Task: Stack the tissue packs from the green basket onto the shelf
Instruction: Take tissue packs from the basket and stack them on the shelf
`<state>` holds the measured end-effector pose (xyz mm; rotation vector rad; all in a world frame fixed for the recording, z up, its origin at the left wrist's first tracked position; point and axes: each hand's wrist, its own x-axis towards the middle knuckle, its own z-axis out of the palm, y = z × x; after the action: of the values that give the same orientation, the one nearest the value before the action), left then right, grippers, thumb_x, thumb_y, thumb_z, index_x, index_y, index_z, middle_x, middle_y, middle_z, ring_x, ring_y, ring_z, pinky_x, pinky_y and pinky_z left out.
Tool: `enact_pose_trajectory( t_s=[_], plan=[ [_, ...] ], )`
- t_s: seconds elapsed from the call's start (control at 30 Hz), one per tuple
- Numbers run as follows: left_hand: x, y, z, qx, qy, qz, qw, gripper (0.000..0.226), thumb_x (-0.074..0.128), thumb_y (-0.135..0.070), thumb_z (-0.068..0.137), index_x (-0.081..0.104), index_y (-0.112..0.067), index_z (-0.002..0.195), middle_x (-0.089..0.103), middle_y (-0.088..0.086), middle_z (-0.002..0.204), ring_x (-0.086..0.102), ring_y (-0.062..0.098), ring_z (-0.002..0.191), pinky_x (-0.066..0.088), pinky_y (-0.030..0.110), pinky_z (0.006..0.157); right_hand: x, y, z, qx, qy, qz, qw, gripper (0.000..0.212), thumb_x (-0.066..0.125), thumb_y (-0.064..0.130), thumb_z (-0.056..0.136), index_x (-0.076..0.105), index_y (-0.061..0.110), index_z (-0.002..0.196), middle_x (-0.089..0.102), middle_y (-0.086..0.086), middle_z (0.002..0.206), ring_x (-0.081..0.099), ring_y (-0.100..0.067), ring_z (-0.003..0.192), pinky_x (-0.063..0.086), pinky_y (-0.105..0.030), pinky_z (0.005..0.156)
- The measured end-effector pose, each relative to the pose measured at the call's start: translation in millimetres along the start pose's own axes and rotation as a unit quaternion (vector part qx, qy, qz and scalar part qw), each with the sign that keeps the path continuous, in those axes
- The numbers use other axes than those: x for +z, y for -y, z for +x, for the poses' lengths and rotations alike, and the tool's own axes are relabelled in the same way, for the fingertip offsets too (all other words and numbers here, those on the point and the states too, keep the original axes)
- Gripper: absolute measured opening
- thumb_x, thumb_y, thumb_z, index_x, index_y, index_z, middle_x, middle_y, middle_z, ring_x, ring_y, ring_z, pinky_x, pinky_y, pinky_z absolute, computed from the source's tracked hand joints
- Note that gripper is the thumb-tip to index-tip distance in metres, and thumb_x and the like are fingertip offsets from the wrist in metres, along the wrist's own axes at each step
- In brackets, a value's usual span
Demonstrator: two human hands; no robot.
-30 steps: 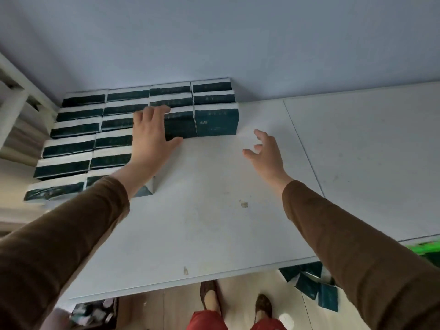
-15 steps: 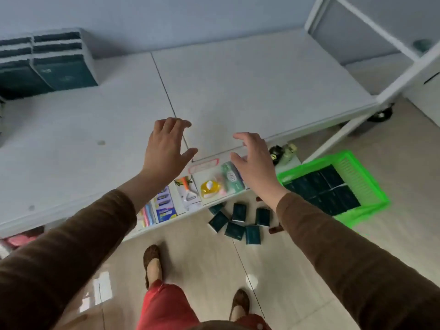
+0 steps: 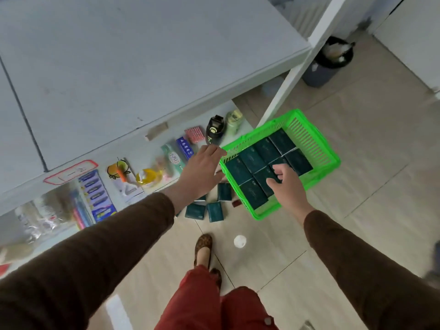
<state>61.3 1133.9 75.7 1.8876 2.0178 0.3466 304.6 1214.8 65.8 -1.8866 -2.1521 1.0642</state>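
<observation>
From the head camera, looking down past two brown sleeves, the green basket (image 3: pixel 331 160) sits on the tiled floor to the person's right, just beyond the white leg of the shelf (image 3: pixel 152 67), whose broad top fills the upper left of the view. Inside the basket the dark teal tissue packs (image 3: pixel 252 160) lie flat in two rows, running lengthwise from the near left corner toward the far right corner. The right hand (image 3: pixel 284 184) is the nearer one: it hangs directly over the near row, fingers loosely curled downward, and it appears to hold nothing, though whether the fingertips already touch a pack cannot be told. The left hand (image 3: pixel 202 170) hovers just beside the basket's left rim, outside it, fingers relaxed and spread, empty. So the next grasp looks to belong to the right hand, going straight down, with the left needing to cross the rim to the right to help. A few loose packs (image 3: pixel 215 210) lie scattered on the floor just left of the basket, below the left hand, near the person's shoe (image 3: pixel 203 246).
</observation>
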Motion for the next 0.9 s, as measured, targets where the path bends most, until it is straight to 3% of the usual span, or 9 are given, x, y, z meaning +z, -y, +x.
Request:
enact_pose_trajectory(
  t_s=[0.1, 0.2, 0.33, 0.43, 0.57, 0.67, 0.8, 0.9],
  plan=[
    [43, -4, 54, 0.007, 0.071, 0.022, 0.997, 0.054, 0.066, -0.028, 0.088, 0.046, -0.016, 0.137, 0.048, 0.005, 0.137, 0.04, 0.025, 0.126, 0.038, 0.039, 0.101, 13, -49, 33, 0.079, 0.062, -0.01, 0.995, 0.053, 0.068, 0.022, 0.09, 0.049, 0.01, 0.137, 0.056, -0.009, 0.132, 0.056, -0.024, 0.119, 0.043, -0.031, 0.091],
    [89, -8, 103, -0.009, 0.132, 0.059, 0.989, 0.053, 0.064, -0.021, 0.086, 0.045, -0.012, 0.135, 0.048, 0.006, 0.133, 0.041, 0.026, 0.124, 0.04, 0.041, 0.099, 37, -88, 62, 0.104, 0.113, -0.055, 0.987, 0.055, 0.068, 0.023, 0.089, 0.047, 0.008, 0.138, 0.056, -0.011, 0.134, 0.056, -0.027, 0.122, 0.043, -0.031, 0.092],
    [152, -9, 150, -0.036, 0.2, 0.128, 0.971, 0.048, 0.063, -0.011, 0.083, 0.045, -0.008, 0.128, 0.05, 0.009, 0.126, 0.047, 0.029, 0.117, 0.047, 0.042, 0.087, 75, -123, 96, 0.052, 0.152, -0.191, 0.968, 0.042, 0.063, 0.027, 0.091, 0.05, 0.007, 0.126, 0.063, -0.013, 0.124, 0.058, -0.031, 0.116, 0.046, -0.036, 0.092],
    [195, -2, 172, -0.065, 0.223, 0.166, 0.959, 0.048, 0.068, -0.013, 0.082, 0.047, -0.008, 0.124, 0.053, 0.009, 0.122, 0.051, 0.029, 0.114, 0.047, 0.04, 0.081, 105, -140, 113, 0.015, 0.159, -0.29, 0.944, 0.039, 0.057, 0.041, 0.093, 0.047, 0.012, 0.117, 0.069, -0.01, 0.112, 0.057, -0.03, 0.111, 0.045, -0.036, 0.086],
    [239, 11, 185, -0.141, 0.241, 0.153, 0.948, 0.094, 0.085, -0.042, 0.07, 0.034, -0.004, 0.14, 0.05, 0.011, 0.133, 0.051, 0.03, 0.12, 0.049, 0.043, 0.09, 137, -154, 122, 0.033, 0.172, -0.29, 0.941, 0.051, 0.054, 0.053, 0.09, 0.038, 0.016, 0.121, 0.07, -0.007, 0.113, 0.058, -0.029, 0.113, 0.039, -0.039, 0.089],
    [258, 15, 188, -0.174, 0.229, 0.11, 0.951, 0.12, 0.091, -0.049, 0.057, 0.022, -0.005, 0.146, 0.045, 0.011, 0.139, 0.05, 0.032, 0.123, 0.049, 0.046, 0.091, 146, -158, 123, 0.05, 0.193, -0.271, 0.942, 0.06, 0.057, 0.052, 0.088, 0.034, 0.016, 0.128, 0.068, -0.006, 0.118, 0.059, -0.03, 0.114, 0.037, -0.04, 0.093],
    [271, 22, 192, -0.164, 0.211, 0.134, 0.954, 0.123, 0.093, -0.05, 0.049, 0.022, -0.011, 0.141, 0.053, 0.011, 0.129, 0.051, 0.034, 0.116, 0.045, 0.047, 0.091, 149, -162, 128, 0.081, 0.2, -0.261, 0.941, 0.066, 0.066, 0.052, 0.08, 0.034, 0.018, 0.126, 0.065, -0.008, 0.123, 0.056, -0.029, 0.118, 0.035, -0.041, 0.097],
    [268, 29, 194, -0.17, 0.209, 0.102, 0.958, 0.117, 0.094, -0.043, 0.051, 0.024, -0.012, 0.139, 0.06, 0.013, 0.12, 0.05, 0.035, 0.115, 0.047, 0.046, 0.08, 146, -164, 132, 0.086, 0.204, -0.274, 0.936, 0.074, 0.069, 0.062, 0.074, 0.04, 0.017, 0.125, 0.065, -0.008, 0.122, 0.055, -0.028, 0.119, 0.034, -0.041, 0.097]
  ],
)
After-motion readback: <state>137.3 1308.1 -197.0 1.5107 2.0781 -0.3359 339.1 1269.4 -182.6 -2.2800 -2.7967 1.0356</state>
